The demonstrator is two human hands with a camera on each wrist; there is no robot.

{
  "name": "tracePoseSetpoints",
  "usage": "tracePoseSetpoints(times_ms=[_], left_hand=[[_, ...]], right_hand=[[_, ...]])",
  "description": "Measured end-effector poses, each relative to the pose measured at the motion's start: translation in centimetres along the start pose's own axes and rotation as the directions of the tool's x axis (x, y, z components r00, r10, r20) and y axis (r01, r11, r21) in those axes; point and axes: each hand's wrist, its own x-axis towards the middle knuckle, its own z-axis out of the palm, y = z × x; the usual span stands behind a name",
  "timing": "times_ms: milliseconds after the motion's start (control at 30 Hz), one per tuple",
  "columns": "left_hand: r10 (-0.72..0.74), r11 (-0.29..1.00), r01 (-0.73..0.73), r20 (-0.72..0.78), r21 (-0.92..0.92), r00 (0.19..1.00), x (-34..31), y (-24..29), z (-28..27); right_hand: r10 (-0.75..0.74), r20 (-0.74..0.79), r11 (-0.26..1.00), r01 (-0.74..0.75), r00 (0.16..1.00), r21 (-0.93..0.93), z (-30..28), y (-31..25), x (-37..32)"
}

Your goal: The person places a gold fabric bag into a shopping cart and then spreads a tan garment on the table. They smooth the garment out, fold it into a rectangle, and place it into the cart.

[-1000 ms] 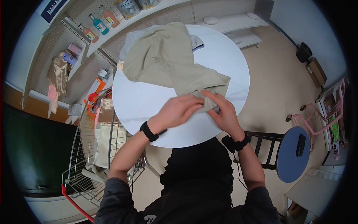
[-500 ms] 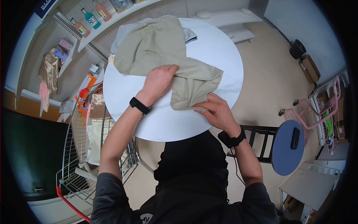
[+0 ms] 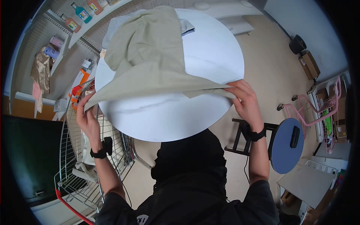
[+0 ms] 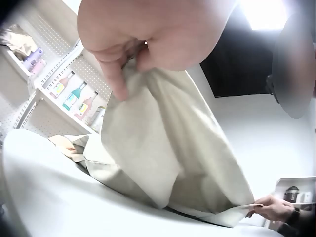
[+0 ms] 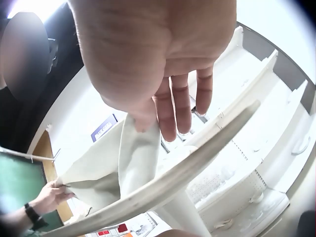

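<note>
A khaki-beige cloth (image 3: 150, 60) is spread over the round white table (image 3: 157, 120), its near edge pulled out wide and lifted toward me. My left hand (image 3: 89, 119) pinches one corner past the table's left rim, and my right hand (image 3: 247, 103) pinches the opposite corner near the right rim. In the left wrist view, the cloth (image 4: 143, 138) hangs in a slack fold from the left thumb and fingers. The right wrist view shows the cloth (image 5: 140, 158) between thumb and index finger, the other fingers extended. Grey-blue fabric (image 3: 187, 27) peeks out under its far side.
A wire shopping cart (image 3: 65, 150) with fabric inside stands against the table's left side. Shelves with bottles (image 3: 80, 13) rise behind it. To the right are a blue-topped stool (image 3: 287, 146), a pink cart (image 3: 303, 116) and a white side table (image 3: 307, 183).
The hands have moved from the cloth's bunched near end out to either side, the left hand far leftward. The near edge, earlier folded and narrow, is now stretched wide between them.
</note>
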Motion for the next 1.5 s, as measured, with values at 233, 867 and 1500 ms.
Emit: tracePoseSetpoints(times_ms=[233, 867, 1500], left_hand=[[-0.14, 0.987, 0.132, -0.086, -0.087, 0.986, -6.0, 0.0, -0.7], [-0.012, 0.995, 0.025, -0.14, 0.094, 0.99, -10.2, -0.2, -1.6], [-0.008, 0.998, 0.033, -0.38, 0.059, 0.925, -10.8, -2.6, -5.4]], right_hand=[[0.07, -0.079, 0.997, -0.068, 0.994, 0.018, -0.5, -4.2, 2.6], [-0.357, -0.502, 0.932, 0.267, 0.788, -0.244, -3.6, -3.4, 1.6], [0.038, -0.043, 0.999, -0.037, 0.998, 0.025, -2.2, -6.1, 1.0]])
